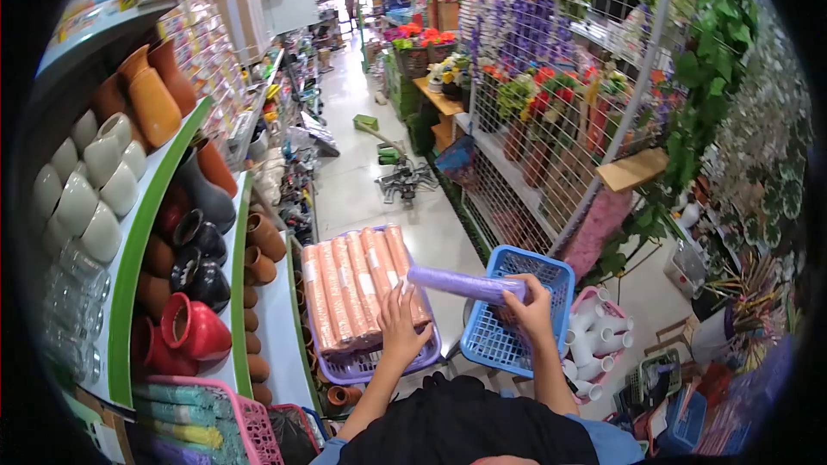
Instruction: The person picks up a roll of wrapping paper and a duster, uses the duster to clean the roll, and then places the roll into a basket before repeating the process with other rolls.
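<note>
My right hand (531, 303) is wrapped round one end of a purple roll (457, 282), above a blue plastic basket (558, 271). The roll points left, its far end near my left hand. My left hand (401, 325) has its fingers apart and rests against the peach-coloured rolls (349, 288). Those several wrapped rolls lie side by side in a purple basket (366, 368). Inside the blue basket the latticed floor shows, with a small brownish patch under my right hand that I cannot make out.
Shelves with green edges (138, 232) hold pots and vases on the left. A pink basket (251, 418) stands at the lower left. Right of the blue basket, another pink basket holds white pipe-like pieces (594, 340). A wire rack (534, 146) with artificial flowers borders the aisle.
</note>
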`<state>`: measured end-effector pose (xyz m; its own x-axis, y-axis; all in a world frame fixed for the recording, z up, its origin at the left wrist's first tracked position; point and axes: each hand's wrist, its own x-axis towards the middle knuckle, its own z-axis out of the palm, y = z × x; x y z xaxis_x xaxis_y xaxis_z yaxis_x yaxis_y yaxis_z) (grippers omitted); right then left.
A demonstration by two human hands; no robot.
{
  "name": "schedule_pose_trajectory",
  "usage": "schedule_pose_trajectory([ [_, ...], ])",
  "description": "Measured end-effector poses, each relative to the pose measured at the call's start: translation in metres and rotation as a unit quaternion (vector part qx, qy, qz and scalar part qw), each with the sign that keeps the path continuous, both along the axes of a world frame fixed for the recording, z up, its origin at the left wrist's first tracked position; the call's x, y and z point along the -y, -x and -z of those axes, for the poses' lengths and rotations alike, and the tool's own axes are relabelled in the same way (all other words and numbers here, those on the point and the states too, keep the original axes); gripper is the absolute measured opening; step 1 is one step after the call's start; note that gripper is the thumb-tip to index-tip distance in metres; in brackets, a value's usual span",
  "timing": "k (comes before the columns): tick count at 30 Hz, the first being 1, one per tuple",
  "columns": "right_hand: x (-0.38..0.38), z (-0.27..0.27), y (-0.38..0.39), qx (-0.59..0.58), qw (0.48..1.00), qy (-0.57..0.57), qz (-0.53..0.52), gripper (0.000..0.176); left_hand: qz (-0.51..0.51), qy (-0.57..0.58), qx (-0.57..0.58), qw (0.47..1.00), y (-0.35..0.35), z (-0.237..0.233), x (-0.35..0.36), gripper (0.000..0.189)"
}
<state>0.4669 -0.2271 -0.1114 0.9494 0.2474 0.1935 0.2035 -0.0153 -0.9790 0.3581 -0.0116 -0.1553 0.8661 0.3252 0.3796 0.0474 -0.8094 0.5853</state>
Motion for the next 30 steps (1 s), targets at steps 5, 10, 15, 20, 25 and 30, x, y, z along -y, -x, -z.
schedule_pose_trajectory([
  [5, 0.083, -0.027, 0.002, -0.017, 0.993, -0.116, -0.015, 0.035, 0.205, 0.010, -0.127, 0.970, -0.022, 0.005, 0.023, 0.067],
  [10, 0.124, 0.035, -0.023, -0.117, 0.968, -0.215, 0.051, 0.061, 0.276, 0.094, -0.204, 0.934, -0.019, 0.022, 0.053, 0.047],
  [15, 0.157, 0.165, -0.005, -0.118, 0.749, 0.647, 0.081, 0.044, 0.224, 0.079, -0.259, 0.936, -0.009, 0.049, 0.066, 0.047],
  [20, 0.178, 0.257, 0.036, -0.055, 0.709, 0.695, 0.110, 0.053, 0.166, 0.297, -0.318, 0.885, -0.006, 0.059, 0.082, 0.044],
  [25, 0.209, 0.222, 0.018, -0.172, 0.836, 0.512, 0.093, 0.049, 0.118, 0.453, -0.261, 0.844, -0.013, 0.077, 0.097, 0.045],
  [30, 0.229, 0.160, 0.003, -0.123, 0.958, 0.187, 0.178, 0.041, 0.155, 0.607, -0.223, 0.747, -0.029, 0.076, 0.102, 0.040],
])
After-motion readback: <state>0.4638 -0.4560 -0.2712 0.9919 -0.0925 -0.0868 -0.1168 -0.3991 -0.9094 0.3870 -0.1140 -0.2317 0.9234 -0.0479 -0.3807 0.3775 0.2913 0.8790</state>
